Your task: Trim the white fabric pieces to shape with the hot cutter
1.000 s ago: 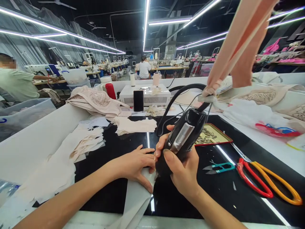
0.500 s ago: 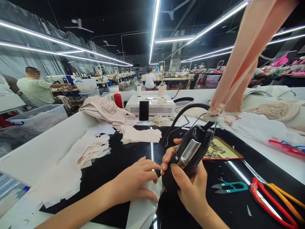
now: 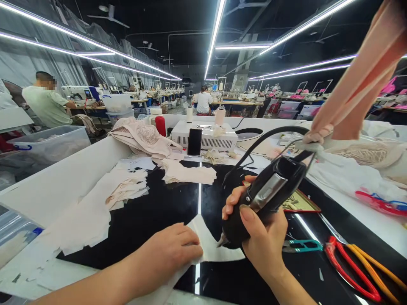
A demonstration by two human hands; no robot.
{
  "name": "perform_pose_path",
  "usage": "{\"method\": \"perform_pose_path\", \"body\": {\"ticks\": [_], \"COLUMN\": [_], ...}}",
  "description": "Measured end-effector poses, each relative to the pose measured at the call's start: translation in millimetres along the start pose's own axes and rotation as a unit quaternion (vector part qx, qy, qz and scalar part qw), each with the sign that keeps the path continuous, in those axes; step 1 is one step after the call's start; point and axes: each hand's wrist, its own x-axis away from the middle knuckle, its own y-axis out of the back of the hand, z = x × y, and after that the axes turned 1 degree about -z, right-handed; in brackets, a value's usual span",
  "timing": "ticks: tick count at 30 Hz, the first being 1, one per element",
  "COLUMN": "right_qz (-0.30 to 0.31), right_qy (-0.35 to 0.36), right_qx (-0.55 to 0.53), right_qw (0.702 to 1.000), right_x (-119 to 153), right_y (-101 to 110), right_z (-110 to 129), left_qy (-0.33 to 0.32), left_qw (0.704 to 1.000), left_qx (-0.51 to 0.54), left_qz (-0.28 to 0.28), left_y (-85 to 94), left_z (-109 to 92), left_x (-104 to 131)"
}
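Note:
My right hand (image 3: 263, 233) is wrapped around a black corded hand tool (image 3: 270, 190) with a silver plate on its side. The tool leans, and its narrow metal tip (image 3: 221, 241) points down-left at a pale fabric piece (image 3: 211, 241). Whether the tip touches the cloth I cannot tell. Fingers bent and close together, my left hand (image 3: 171, 254) presses and grips that piece on the glossy black tabletop (image 3: 178, 203). Part of the cloth is hidden beneath this hand and extends toward me.
Pale cut pieces (image 3: 127, 186) lie left, with another stack (image 3: 189, 173) ahead. On the right are a metal tray (image 3: 305, 201), teal thread snips (image 3: 303, 245) and red-handled scissors (image 3: 346, 267). A pink fabric strip (image 3: 359, 80) hangs near the tool's cable. Behind stands a white box (image 3: 203, 133).
The tool has tilted further and shifted right, exposing its tip. My left hand has moved slightly left and its fingers have closed down on the cloth, which now shows spread out beneath the tip.

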Motion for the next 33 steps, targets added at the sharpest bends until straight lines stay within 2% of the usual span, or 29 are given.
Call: {"method": "perform_pose_path", "body": {"ticks": [4, 9, 13, 16, 20, 26, 33], "right_qz": [0.011, 0.025, 0.028, 0.031, 0.015, 0.007, 0.021], "right_qy": [0.0, 0.004, 0.008, 0.005, -0.001, 0.008, -0.001], "right_qx": [0.008, 0.01, 0.012, 0.019, 0.025, 0.019, 0.034], "right_qw": [1.0, 1.0, 0.999, 0.999, 1.0, 1.0, 0.999], "right_x": [1, 3, 4, 7, 12, 17, 16], "right_y": [2, 7, 11, 15, 17, 18, 21], "right_z": [1, 2, 4, 7, 12, 14, 21], "left_qy": [-0.023, 0.016, 0.02, 0.022, 0.02, 0.016, -0.004], "left_qw": [0.999, 0.998, 0.998, 0.998, 0.999, 0.998, 1.0], "left_qx": [0.037, 0.054, 0.044, 0.041, 0.029, 0.045, 0.011], "left_qz": [-0.004, -0.02, -0.042, -0.038, -0.035, -0.032, -0.023], "left_y": [8.8, 14.9, 5.3, -5.0, -10.8, -6.3, -10.3], "left_z": [11, 15, 24, 31, 37, 42, 40], "left_x": [-1, -20, -41, -49, -46, -35, -32]}}
